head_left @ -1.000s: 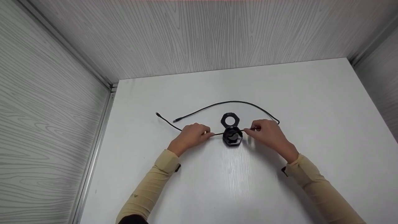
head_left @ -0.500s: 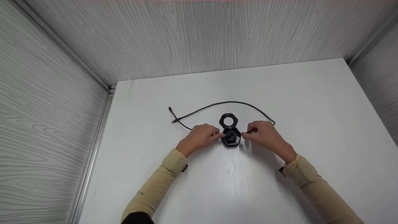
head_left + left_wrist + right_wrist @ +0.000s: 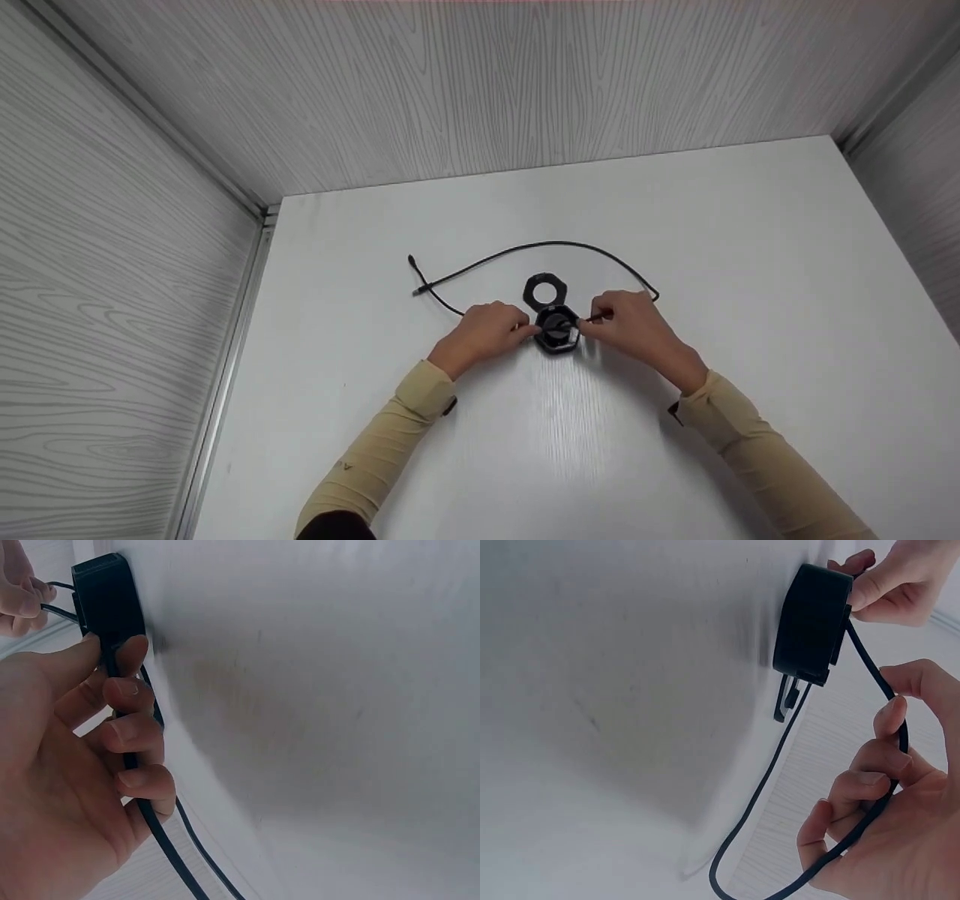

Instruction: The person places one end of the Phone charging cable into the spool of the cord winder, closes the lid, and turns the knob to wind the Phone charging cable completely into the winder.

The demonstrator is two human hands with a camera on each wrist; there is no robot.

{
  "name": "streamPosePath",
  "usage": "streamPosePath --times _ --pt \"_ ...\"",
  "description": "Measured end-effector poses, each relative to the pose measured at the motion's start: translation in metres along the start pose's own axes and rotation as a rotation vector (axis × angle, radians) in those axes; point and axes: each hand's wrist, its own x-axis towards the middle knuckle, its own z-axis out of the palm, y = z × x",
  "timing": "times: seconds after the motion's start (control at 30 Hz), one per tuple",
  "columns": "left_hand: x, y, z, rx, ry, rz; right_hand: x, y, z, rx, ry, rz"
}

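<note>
A heptagon-like black case [image 3: 557, 347] lies on the white table, its ring-shaped lid [image 3: 562, 294] folded open behind it. A black cable [image 3: 559, 243] runs across the case's round inside. At the case's left side my left hand [image 3: 487, 330] pinches the cable between thumb and forefinger, the fingertips against or very near the wall. My right hand [image 3: 636, 322] pinches the cable just off the right side. In the left wrist view the cable [image 3: 169, 849] passes along the curled fingers; in the right wrist view the cable [image 3: 866, 652] slants out of the case.
The cable's two plug ends, a thin plug [image 3: 412, 260] and a thicker plug [image 3: 421, 290], lie crossed on the table to the left. Wood-grain panels [image 3: 480, 90] stand behind and at both sides of the white tabletop [image 3: 495, 465].
My left hand has moved right along with its cable end, up to the case, so the two plug ends now cross. My right hand has shifted slightly left. The case has turned a little.
</note>
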Motion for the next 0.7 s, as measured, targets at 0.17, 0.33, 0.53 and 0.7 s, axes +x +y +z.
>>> streamPosePath --times 0.17,0.33,0.53,0.7 --pt "0.002 0.0 -0.001 0.001 -0.02 -0.018 0.001 0.0 0.002 -0.004 0.015 -0.012" --pt "0.001 0.002 -0.002 -0.013 -0.033 -0.037 0.003 0.002 0.005 -0.006 0.015 0.012" --pt "0.001 0.004 -0.002 -0.01 -0.024 -0.018 0.003 0.003 0.007 -0.002 0.012 0.022" --pt "0.0 0.004 -0.003 -0.019 -0.026 -0.017 0.001 0.004 0.011 -0.01 0.023 0.013"
